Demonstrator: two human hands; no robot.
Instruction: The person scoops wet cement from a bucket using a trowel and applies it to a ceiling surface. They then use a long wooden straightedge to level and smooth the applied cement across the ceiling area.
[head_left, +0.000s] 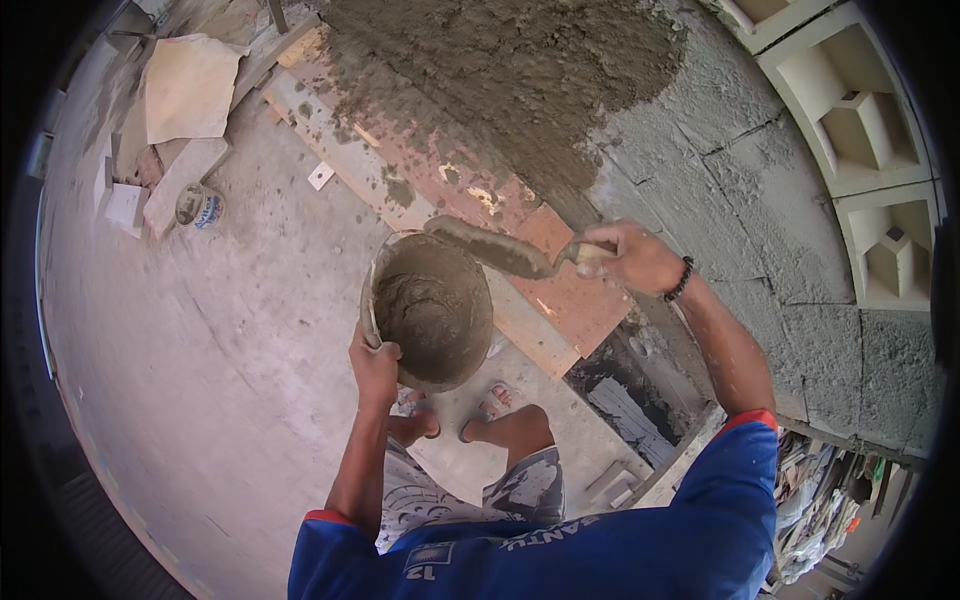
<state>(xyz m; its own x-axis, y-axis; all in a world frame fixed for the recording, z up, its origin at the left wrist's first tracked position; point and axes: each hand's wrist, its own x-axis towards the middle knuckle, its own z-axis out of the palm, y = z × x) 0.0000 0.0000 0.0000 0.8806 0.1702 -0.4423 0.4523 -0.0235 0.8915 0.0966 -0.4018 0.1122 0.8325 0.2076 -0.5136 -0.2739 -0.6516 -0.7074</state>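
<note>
My left hand (374, 366) grips the near-left rim of a round bucket (455, 365), tilted so its mouth faces me. Wet grey mortar (415, 310) lies inside it. In my right hand (637, 260) is the handle of a trowel (490, 247), its long blade coated with mortar. The blade's tip is at the bucket's far right rim; whether they touch I cannot tell. Beyond the trowel, fresh mortar (520, 80) is spread over the lower part of a block wall (740, 190).
Mortar-spattered boards (440, 190) run along the wall's foot. Vent blocks (850, 110) with deep openings stand at the right. A small tub (200, 207) and broken slabs (190, 90) sit on the concrete floor (250, 350) at the left. Piled clutter (815, 500) is at the lower right.
</note>
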